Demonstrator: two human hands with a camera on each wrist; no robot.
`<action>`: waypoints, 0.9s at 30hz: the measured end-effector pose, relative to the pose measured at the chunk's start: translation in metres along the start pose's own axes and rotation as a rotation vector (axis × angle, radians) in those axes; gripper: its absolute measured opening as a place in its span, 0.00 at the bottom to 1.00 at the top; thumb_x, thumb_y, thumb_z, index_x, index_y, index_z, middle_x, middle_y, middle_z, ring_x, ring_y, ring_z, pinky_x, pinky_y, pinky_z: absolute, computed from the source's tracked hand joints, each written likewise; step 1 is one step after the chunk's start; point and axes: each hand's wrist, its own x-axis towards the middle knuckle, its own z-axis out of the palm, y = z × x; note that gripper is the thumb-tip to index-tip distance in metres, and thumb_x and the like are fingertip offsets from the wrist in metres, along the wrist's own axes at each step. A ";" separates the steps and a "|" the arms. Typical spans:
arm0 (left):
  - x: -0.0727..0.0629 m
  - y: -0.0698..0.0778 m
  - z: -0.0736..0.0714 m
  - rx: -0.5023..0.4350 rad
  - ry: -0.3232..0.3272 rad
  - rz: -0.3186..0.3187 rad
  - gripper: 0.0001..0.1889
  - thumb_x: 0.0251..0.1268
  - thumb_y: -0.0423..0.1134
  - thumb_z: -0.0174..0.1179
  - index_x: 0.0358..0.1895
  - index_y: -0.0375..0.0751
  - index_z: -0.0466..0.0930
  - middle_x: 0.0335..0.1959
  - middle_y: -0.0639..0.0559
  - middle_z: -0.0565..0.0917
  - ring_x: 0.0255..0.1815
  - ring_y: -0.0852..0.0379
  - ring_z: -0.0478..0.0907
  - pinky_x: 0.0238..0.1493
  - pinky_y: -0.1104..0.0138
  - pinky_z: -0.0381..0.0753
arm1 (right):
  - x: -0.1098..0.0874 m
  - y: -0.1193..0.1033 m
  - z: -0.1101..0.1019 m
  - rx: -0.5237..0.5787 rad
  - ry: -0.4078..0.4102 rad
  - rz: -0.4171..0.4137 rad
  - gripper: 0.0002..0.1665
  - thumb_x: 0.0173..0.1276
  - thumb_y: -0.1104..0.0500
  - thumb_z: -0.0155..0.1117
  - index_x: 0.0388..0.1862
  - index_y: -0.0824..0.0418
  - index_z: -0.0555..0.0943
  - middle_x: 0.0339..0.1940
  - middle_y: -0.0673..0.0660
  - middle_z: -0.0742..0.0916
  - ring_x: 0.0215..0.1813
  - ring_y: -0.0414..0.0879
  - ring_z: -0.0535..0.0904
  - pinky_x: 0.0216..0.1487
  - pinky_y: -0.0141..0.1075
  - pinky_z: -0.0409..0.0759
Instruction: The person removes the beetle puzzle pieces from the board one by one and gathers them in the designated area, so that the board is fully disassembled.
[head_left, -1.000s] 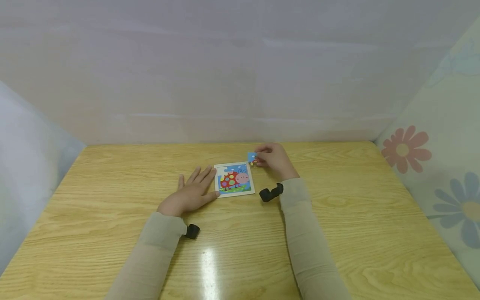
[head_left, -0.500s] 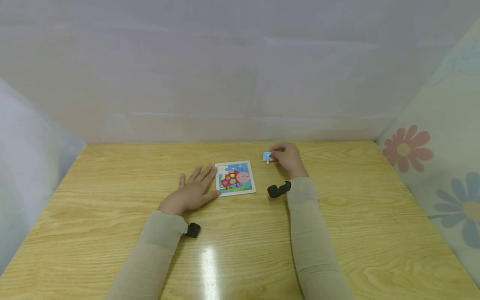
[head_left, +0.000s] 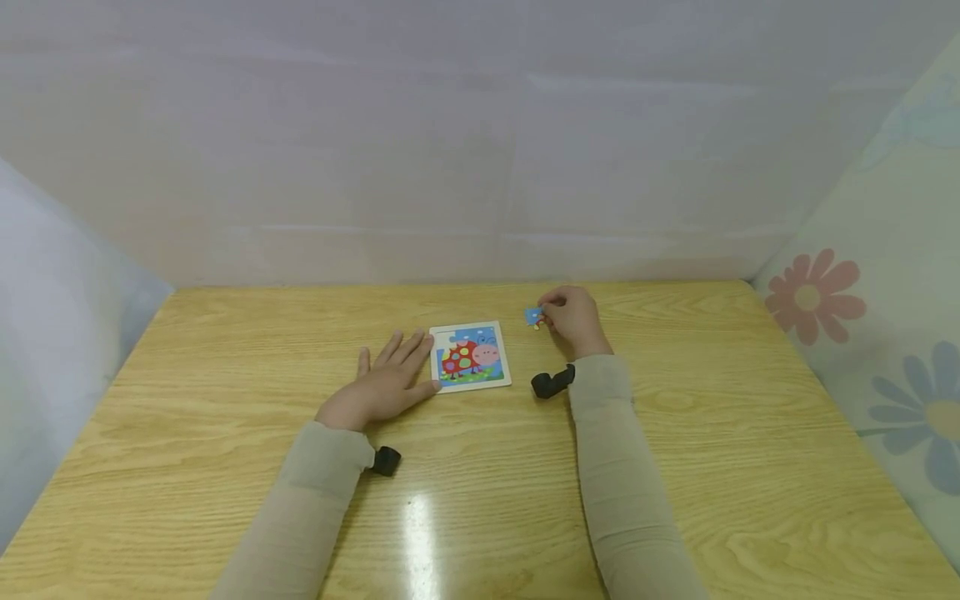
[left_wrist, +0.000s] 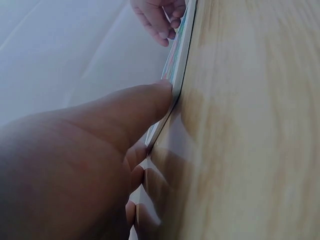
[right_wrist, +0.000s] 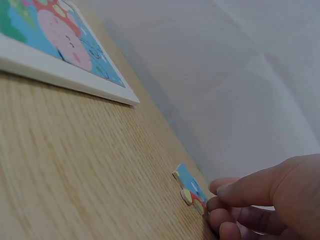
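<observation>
A square jigsaw puzzle [head_left: 484, 354] in a pale frame shows a red spotted ladybird with a pink face. Its upper left corner has a bare gap without a piece. My left hand [head_left: 381, 390] lies spread on the table, with thumb and fingertips touching the puzzle's left edge; in the left wrist view the thumb [left_wrist: 145, 102] rests on the frame's side. To the right of the puzzle, my right hand [head_left: 576, 321] pinches a blue and red puzzle piece [head_left: 533, 316] between thumb and fingers. In the right wrist view that puzzle piece [right_wrist: 186, 179] is tilted, close to the tabletop.
The wooden table [head_left: 465, 500] meets a pale draped wall [head_left: 480, 167] just behind the puzzle. At the right, a side wall bears a red flower print [head_left: 806, 298] and a blue one. Each wrist carries a small black camera [head_left: 386, 461].
My right hand has moved right, carrying the puzzle piece away from the frame's upper right corner. Over the last half second the piece has turned slightly. My left hand stays put.
</observation>
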 end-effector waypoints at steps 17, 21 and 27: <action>-0.002 0.001 -0.001 -0.003 0.007 0.006 0.43 0.79 0.60 0.47 0.84 0.47 0.37 0.85 0.48 0.37 0.83 0.40 0.26 0.70 0.31 0.20 | -0.003 -0.009 0.008 -0.061 -0.102 -0.137 0.11 0.75 0.63 0.60 0.51 0.65 0.84 0.47 0.60 0.85 0.47 0.54 0.81 0.49 0.45 0.81; -0.002 0.000 -0.001 -0.005 0.009 0.007 0.43 0.79 0.60 0.47 0.84 0.47 0.38 0.85 0.47 0.37 0.83 0.40 0.26 0.70 0.31 0.21 | -0.002 -0.012 0.013 -0.094 -0.150 -0.206 0.11 0.73 0.61 0.63 0.51 0.62 0.85 0.48 0.56 0.86 0.49 0.51 0.80 0.52 0.44 0.80; -0.002 0.000 -0.001 -0.009 0.014 0.005 0.42 0.79 0.60 0.47 0.84 0.47 0.38 0.85 0.47 0.37 0.83 0.40 0.26 0.70 0.30 0.21 | -0.004 -0.019 0.024 -0.083 -0.246 -0.252 0.10 0.71 0.59 0.67 0.49 0.58 0.87 0.45 0.53 0.86 0.47 0.48 0.80 0.52 0.43 0.80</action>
